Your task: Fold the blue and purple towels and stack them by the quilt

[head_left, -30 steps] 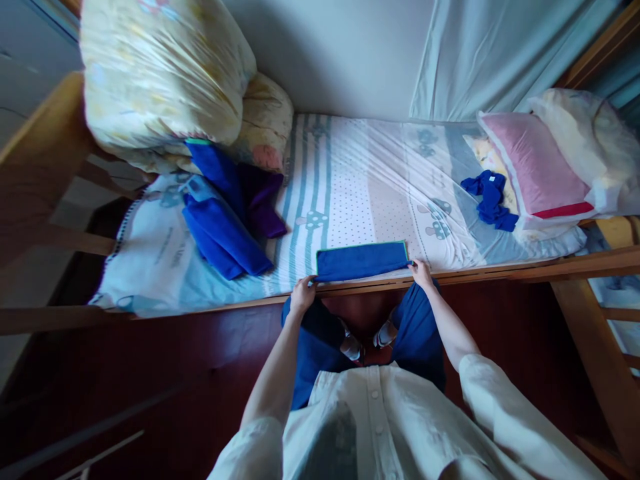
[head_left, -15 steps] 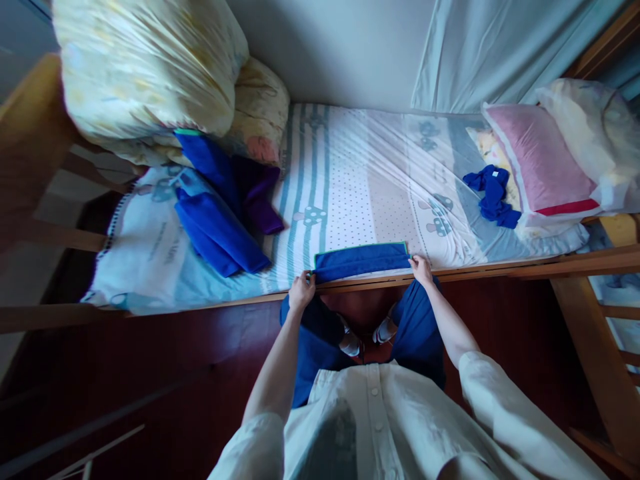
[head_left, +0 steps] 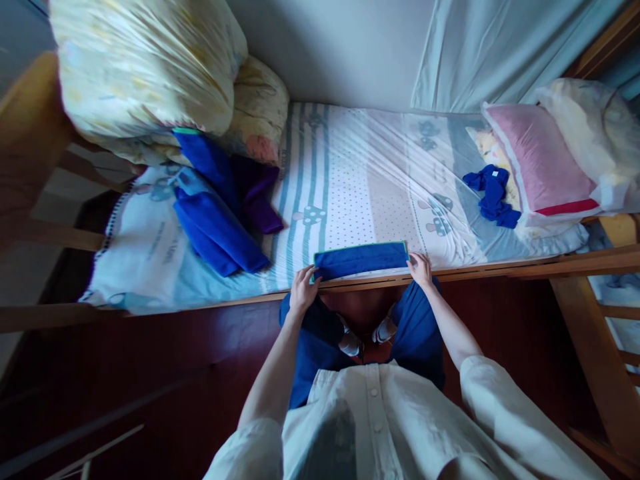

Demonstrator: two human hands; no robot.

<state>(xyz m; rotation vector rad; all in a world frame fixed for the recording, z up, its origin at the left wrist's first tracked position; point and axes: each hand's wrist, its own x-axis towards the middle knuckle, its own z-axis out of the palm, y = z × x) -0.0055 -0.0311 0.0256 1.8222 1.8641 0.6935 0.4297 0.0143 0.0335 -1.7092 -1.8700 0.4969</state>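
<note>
A blue towel (head_left: 361, 261) with green edging lies folded into a long narrow strip along the front edge of the bed. My left hand (head_left: 303, 288) is at the strip's left end, its fingers and thumb closed about the near corner. At the opposite end, my right hand (head_left: 421, 269) pinches the near right corner. Further left on the mattress, more blue cloths (head_left: 220, 233) lie loosely heaped beside a dark purple cloth (head_left: 257, 193).
A wooden rail (head_left: 500, 272) runs along the bed's front. Yellow bundled bedding (head_left: 150, 67) is piled at the left. At the right are a pink pillow (head_left: 555, 157) and a crumpled blue garment (head_left: 495, 193). A pale curtain (head_left: 480, 53) hangs behind.
The towel's near flap now lies flat, so the strip looks smoother and a single even blue. My left hand's fingers have shifted slightly; my right hand has barely moved.
</note>
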